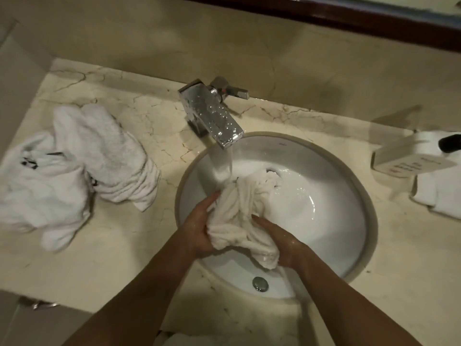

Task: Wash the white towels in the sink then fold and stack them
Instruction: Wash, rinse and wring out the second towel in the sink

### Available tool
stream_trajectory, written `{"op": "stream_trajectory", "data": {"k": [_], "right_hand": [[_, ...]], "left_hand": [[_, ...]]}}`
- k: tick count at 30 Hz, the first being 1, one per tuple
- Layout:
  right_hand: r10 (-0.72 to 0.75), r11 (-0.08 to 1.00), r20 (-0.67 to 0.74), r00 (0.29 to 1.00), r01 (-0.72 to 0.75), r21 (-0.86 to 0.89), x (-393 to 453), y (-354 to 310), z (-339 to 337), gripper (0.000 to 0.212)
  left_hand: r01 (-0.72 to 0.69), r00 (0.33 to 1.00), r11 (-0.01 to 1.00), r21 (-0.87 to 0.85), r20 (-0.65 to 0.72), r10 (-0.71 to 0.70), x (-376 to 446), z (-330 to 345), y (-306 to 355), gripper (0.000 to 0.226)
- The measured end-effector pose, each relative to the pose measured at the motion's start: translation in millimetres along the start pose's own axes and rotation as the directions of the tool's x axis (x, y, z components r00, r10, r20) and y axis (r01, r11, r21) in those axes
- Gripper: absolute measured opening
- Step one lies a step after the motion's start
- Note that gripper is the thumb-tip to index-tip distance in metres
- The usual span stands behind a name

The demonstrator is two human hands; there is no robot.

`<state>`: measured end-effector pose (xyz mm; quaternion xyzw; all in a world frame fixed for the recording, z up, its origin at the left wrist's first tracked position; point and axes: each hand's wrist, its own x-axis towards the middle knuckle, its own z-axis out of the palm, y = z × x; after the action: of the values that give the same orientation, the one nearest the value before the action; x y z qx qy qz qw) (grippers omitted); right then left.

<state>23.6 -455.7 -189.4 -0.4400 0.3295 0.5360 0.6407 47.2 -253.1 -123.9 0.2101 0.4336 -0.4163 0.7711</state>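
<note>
From the head view, the round white sink (324, 186) sits sunk in the marble tabletop (119, 245). Water runs from the chrome faucet (212, 116) at the sink's back rim onto a wet, bunched white towel (239, 216) held over the bowl. The left hand (199, 228) has its grip closed around the towel's left side; the right hand (282, 243) grips the lower right part, fingers curled into the cloth. Left of the sink, a heap of crumpled white towels (82, 161) lies on the tabletop. Right of the sink stand a small sign (411, 158) and folded white cloths (439, 196).
</note>
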Motion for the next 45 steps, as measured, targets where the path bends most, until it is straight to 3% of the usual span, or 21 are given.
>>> {"op": "stream_trajectory", "data": {"k": [2, 4, 6, 7, 9, 12, 14, 16, 18, 19, 23, 25, 27, 29, 31, 34, 38, 40, 41, 43, 45], "right_hand": [[-0.15, 0.988, -0.051, 0.987, 0.147, -0.051, -10, -12, 9, 0.049], [-0.432, 0.902, -0.172, 0.885, 0.426, -0.071, -25, -31, 21, 0.038], [-0.581, 0.812, -0.217, 0.785, 0.579, -0.077, -42, -53, 39, 0.035], [-0.597, 0.799, -0.171, 0.784, 0.601, -0.036, -51, -61, 47, 0.04], [-0.575, 0.808, -0.032, 0.818, 0.574, 0.135, -62, -73, 62, 0.058], [-0.511, 0.849, 0.052, 0.858, 0.494, 0.187, -63, -84, 85, 0.053], [-0.429, 0.891, 0.113, 0.896, 0.4, 0.216, -48, -87, 96, 0.057], [-0.309, 0.941, 0.007, 0.951, 0.304, 0.151, -32, -89, 106, 0.055], [-0.312, 0.948, -0.11, 0.944, 0.316, 0.019, -24, -85, 113, 0.04], [-0.368, 0.93, -0.158, 0.916, 0.365, -0.049, -24, -84, 118, 0.033], [-0.64, 0.768, -0.383, 0.666, 0.576, -0.281, -17, -109, 118, 0.025], [-0.644, 0.757, -0.436, 0.628, 0.605, -0.247, -4, -127, 114, 0.025], [-0.625, 0.779, -0.446, 0.641, 0.543, -0.313, -1, -125, 122, 0.027], [-0.648, 0.761, -0.389, 0.655, 0.544, -0.353, -2, -114, 129, 0.025], [-0.642, 0.765, -0.397, 0.655, 0.517, -0.384, 3, -110, 124, 0.026], [-0.591, 0.807, -0.465, 0.659, 0.481, -0.343, 10, -116, 115, 0.03], [-0.583, 0.813, -0.391, 0.713, 0.505, -0.291, -2, -95, 131, 0.034], [-0.611, 0.789, -0.359, 0.705, 0.505, -0.351, -2, -103, 119, 0.032], [-0.595, 0.801, -0.368, 0.714, 0.492, -0.341, 2, -110, 112, 0.032], [-0.526, 0.851, -0.368, 0.767, 0.471, -0.233, 2, -121, 109, 0.031], [-0.529, 0.848, -0.349, 0.774, 0.473, -0.237, 3, -110, 120, 0.023]], "left_hand": [[-0.065, 0.997, 0.987, 0.145, -0.042, 0.072, -10, 14, -1, 0.05], [-0.216, 0.939, 0.901, 0.377, -0.174, 0.297, -8, 17, 2, 0.05], [-0.418, 0.714, 0.675, 0.609, -0.24, 0.658, -9, 23, 10, 0.039], [-0.532, 0.618, 0.579, 0.618, -0.184, 0.765, -11, 28, 12, 0.037], [-0.662, 0.554, 0.48, 0.575, -0.056, 0.831, -20, 39, 16, 0.048], [-0.646, 0.526, 0.395, 0.653, 0.006, 0.85, -24, 51, 15, 0.057], [-0.537, 0.485, 0.322, 0.78, -0.027, 0.874, -19, 54, 17, 0.037], [-0.486, 0.522, 0.442, 0.754, -0.155, 0.839, -8, 53, 23, 0.017], [-0.527, 0.59, 0.615, 0.586, -0.269, 0.762, 4, 50, 31, 0.022], [-0.524, 0.584, 0.646, 0.554, -0.318, 0.747, 15, 44, 34, 0.029], [-0.417, 0.536, 0.531, 0.737, -0.272, 0.799, 34, 55, 25, 0.046], [-0.466, 0.525, 0.512, 0.721, -0.241, 0.816, 38, 65, 25, 0.036], [-0.457, 0.509, 0.496, 0.739, -0.24, 0.827, 42, 61, 42, 0.024], [-0.451, 0.553, 0.521, 0.725, -0.231, 0.8, 44, 58, 60, 0.014], [-0.384, 0.578, 0.482, 0.788, -0.202, 0.791, 48, 60, 55, 0.022], [-0.414, 0.5, 0.437, 0.799, -0.201, 0.842, 49, 63, 37, 0.023], [-0.377, 0.555, 0.457, 0.806, -0.199, 0.808, 48, 52, 63, 0.029], [-0.388, 0.514, 0.445, 0.807, -0.211, 0.831, 44, 56, 52, 0.025], [-0.392, 0.528, 0.453, 0.801, -0.208, 0.824, 44, 57, 38, 0.026], [-0.391, 0.569, 0.519, 0.76, -0.244, 0.785, 39, 60, 13, 0.043], [-0.364, 0.554, 0.543, 0.757, -0.293, 0.779, 41, 48, 23, 0.051]]}}
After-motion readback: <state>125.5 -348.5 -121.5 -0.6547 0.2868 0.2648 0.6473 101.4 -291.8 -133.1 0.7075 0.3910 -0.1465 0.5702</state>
